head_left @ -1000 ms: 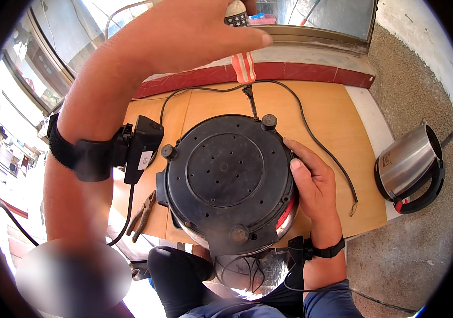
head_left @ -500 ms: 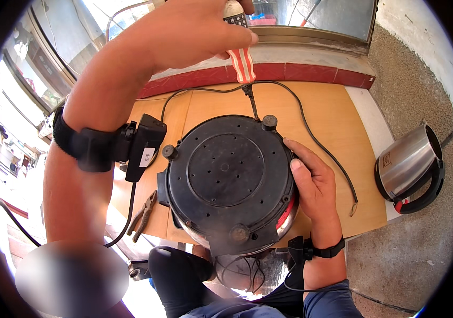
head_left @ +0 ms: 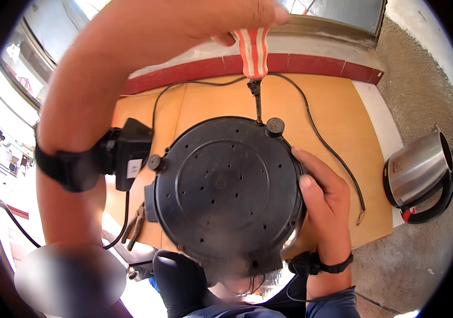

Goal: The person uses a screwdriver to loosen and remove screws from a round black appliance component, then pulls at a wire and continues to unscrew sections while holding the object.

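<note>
A round appliance (head_left: 221,183) lies upside down near the front of the table, its black plastic base full of small holes and fitted with stubby feet. Above its far rim my left hand (head_left: 231,18) is closed round the red-and-white striped handle of a screwdriver (head_left: 254,55); the fingertips are partly cut off by the upper edge. The screwdriver stands nearly upright, its tip at the rim beside a round foot (head_left: 274,127). My right hand (head_left: 328,199) grips the appliance's right side, thumb against the edge, some fingers hidden.
Pliers (head_left: 135,228) lie left of the appliance on the wooden table (head_left: 343,127). A black cord (head_left: 319,132) with a bare end curves behind and to the right. A steel kettle (head_left: 420,167) stands at the right. A red-fronted window ledge (head_left: 311,63) bounds the back.
The view has shifted, and the appliance sits slightly lower in it. My left hand is higher in the picture, with less of it showing. The screwdriver tip stays at the same rim spot.
</note>
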`<state>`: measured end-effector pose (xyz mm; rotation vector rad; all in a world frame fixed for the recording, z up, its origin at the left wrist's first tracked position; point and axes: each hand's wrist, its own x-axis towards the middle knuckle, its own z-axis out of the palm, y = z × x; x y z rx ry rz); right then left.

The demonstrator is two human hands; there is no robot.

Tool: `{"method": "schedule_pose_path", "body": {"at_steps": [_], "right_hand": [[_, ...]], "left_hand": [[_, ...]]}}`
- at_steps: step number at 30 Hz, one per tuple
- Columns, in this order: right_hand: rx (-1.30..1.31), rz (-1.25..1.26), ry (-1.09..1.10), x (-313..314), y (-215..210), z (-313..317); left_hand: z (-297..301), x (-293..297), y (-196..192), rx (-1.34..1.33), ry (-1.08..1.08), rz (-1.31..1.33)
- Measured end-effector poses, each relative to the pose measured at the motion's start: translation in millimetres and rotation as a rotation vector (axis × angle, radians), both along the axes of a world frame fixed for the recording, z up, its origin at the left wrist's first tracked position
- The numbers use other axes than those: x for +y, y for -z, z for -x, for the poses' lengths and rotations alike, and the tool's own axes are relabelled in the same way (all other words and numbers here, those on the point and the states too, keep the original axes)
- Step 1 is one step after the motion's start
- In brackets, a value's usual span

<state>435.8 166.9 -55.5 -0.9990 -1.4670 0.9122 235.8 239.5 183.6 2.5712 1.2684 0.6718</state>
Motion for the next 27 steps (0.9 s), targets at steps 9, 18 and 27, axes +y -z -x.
{"method": "schedule_pose_path", "body": {"at_steps": [9,18,27], "right_hand": [[-0.201,0.088,-0.030,2,-26,-17],[-0.291,0.304,0.007,22,-72,-5],[-0.336,0.468,0.024,44,-98,-3]], "left_hand": [[34,55,56,-0.416,0.196,0.151],[63,70,32,-0.319,0.213,0.100],[84,62,16,-0.585,-0.032,0.332]]}}
